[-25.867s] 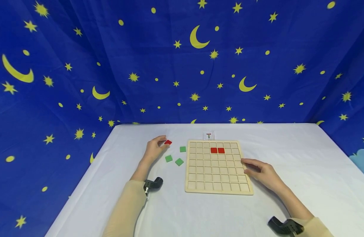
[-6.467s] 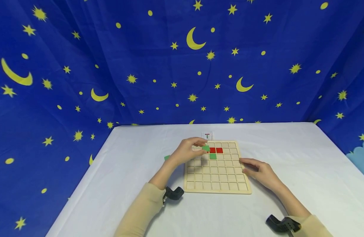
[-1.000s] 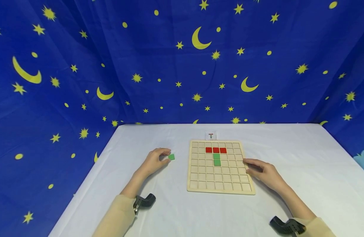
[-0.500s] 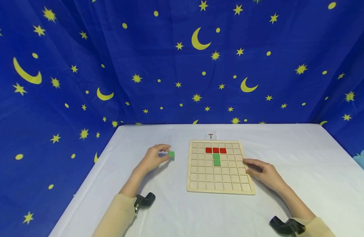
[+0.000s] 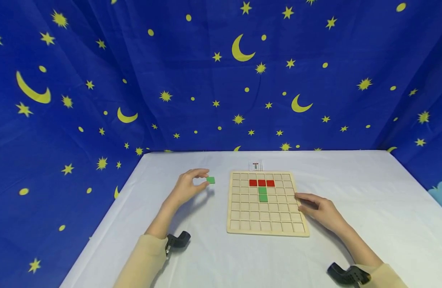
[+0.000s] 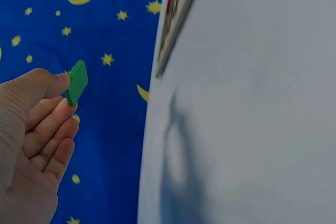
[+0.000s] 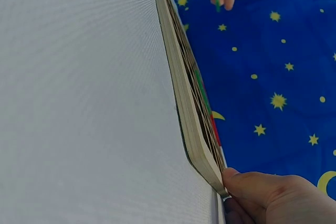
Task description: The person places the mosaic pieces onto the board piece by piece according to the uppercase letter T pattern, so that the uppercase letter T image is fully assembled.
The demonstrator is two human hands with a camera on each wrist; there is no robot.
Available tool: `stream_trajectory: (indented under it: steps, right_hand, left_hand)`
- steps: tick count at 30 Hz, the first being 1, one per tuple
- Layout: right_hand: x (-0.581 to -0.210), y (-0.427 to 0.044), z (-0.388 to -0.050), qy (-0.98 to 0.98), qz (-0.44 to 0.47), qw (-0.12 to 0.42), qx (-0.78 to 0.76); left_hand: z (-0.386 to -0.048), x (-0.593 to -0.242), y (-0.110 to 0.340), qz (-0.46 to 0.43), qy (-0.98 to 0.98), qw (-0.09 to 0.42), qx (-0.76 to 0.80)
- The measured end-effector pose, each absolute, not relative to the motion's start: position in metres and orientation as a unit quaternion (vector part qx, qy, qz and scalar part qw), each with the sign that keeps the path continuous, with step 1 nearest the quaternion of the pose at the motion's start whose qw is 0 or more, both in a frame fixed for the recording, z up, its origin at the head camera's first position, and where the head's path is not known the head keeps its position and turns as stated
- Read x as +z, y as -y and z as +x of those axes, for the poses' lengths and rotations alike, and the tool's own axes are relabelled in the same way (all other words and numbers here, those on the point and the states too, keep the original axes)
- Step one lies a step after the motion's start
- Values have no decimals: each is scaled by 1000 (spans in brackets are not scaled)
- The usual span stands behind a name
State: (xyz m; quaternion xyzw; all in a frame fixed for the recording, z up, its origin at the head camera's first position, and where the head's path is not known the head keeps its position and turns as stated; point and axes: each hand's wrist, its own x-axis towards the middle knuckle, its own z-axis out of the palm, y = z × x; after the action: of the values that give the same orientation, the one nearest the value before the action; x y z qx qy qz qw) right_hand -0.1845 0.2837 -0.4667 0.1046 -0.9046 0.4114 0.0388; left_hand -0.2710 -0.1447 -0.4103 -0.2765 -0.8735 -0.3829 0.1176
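Thumb and fingertips of my left hand pinch a green square tile above the table, left of the board. The left wrist view shows this tile tilted on edge between thumb and fingers. A wooden grid board lies flat. In its upper part a row of three red tiles sits in the cells, and two green tiles run down below the middle one. My right hand rests at the board's right edge, thumb and forefinger apart and touching the rim. Some right fingers are hidden.
A small printed card with a T pattern on a grid lies just behind the board. A white cloth covers the table. A blue curtain with stars and moons encloses the back and sides. Black camera mounts sit on both wrists.
The left hand has lifted the green tile off the table and moved it slightly away. Earlier, the third red tile and two green tiles went onto the board. The right hand has stayed put.
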Motion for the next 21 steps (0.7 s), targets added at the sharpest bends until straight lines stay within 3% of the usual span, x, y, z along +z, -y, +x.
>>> stream_trajectory:
  steps: [9,21]
  right_hand:
    - [-466,-284,-184,902,110,42,415]
    - [-468,-284,-185,903,107,43,413]
  left_hand:
    - [-265,-398,120,-273,870,110,-396]
    - [-260,-398,85,-333,854,122,-380]
